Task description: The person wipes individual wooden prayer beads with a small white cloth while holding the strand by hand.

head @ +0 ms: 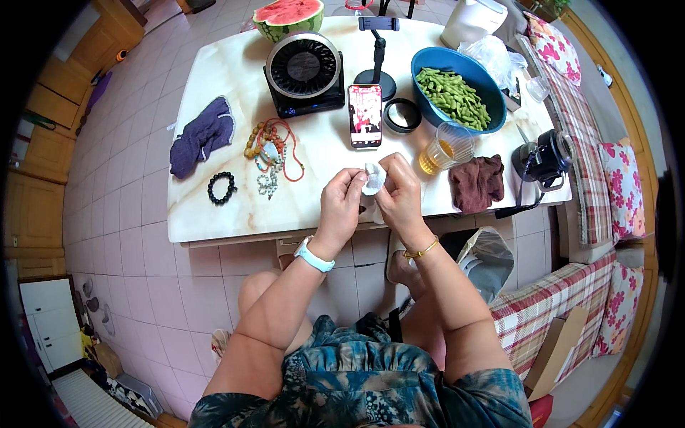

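Note:
My left hand and my right hand meet over the table's near edge, both pinching a small crumpled white tissue or cloth. Just beyond them lies a lit smartphone. A black-rimmed round dish or lid sits beside the phone. To the right of my right hand, a clear plastic cup of amber liquid looks tilted, near a folded brown cloth. A bead bracelet and tangled bead strings lie left of my left hand. What is under my fingers is partly hidden.
Farther back on the marble-patterned table stand a black fan, a cut watermelon, a phone stand and a blue basin of green pods. A purple cloth lies left, a dark jug right. A lined bin stands below.

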Available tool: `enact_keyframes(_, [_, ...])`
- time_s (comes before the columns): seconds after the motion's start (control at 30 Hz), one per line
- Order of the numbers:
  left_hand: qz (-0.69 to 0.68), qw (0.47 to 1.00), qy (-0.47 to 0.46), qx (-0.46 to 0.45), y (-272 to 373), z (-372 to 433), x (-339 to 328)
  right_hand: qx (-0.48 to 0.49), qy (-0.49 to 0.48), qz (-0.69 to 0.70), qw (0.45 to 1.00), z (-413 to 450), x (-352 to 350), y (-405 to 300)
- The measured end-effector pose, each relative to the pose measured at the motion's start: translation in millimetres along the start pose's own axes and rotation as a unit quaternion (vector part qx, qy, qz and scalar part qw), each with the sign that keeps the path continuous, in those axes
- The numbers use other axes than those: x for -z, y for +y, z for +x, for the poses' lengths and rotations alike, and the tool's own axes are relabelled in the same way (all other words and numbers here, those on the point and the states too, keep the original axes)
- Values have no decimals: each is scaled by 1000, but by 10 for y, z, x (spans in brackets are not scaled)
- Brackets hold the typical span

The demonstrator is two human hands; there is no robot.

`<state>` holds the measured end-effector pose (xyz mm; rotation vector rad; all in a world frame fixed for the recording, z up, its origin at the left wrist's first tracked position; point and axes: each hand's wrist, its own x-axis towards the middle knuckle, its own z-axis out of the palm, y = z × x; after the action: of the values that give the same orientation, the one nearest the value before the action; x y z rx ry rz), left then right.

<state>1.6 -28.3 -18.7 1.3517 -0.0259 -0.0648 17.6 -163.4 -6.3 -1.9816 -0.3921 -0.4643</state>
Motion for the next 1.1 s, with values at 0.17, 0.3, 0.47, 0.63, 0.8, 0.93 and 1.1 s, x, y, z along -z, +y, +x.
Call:
enact_keyframes(0.17, [38, 999, 6, -13, -55, 15, 57, -13, 4, 11, 1000, 29, 13, -42])
enact_keyframes(0.3, [4, 1000, 20, -18, 24, 6, 25, 12, -11, 17, 1000, 24, 33, -49])
enact_keyframes(0.47, [32, 999, 20, -22, -29, -3, 50, -37, -8, 6, 999, -23, -8, 7])
enact_keyframes(0.63, [-6, 1000, 21, -16, 18, -3, 9, 63, -19, 22, 998, 73, 99, -24])
enact_keyframes(0.8, [-30, 999, 1, 24, 9, -2, 73, 59, -50, -30, 997, 33, 71, -52])
enact_keyframes(0.93, [-40, 998, -7, 47, -11, 6, 79, 45, -39, -38, 998, 8, 23, -23])
enact_keyframes(1.1, [-67, 996, 23, 63, 69, -16, 25, 22, -33, -25, 999, 36, 2, -16])
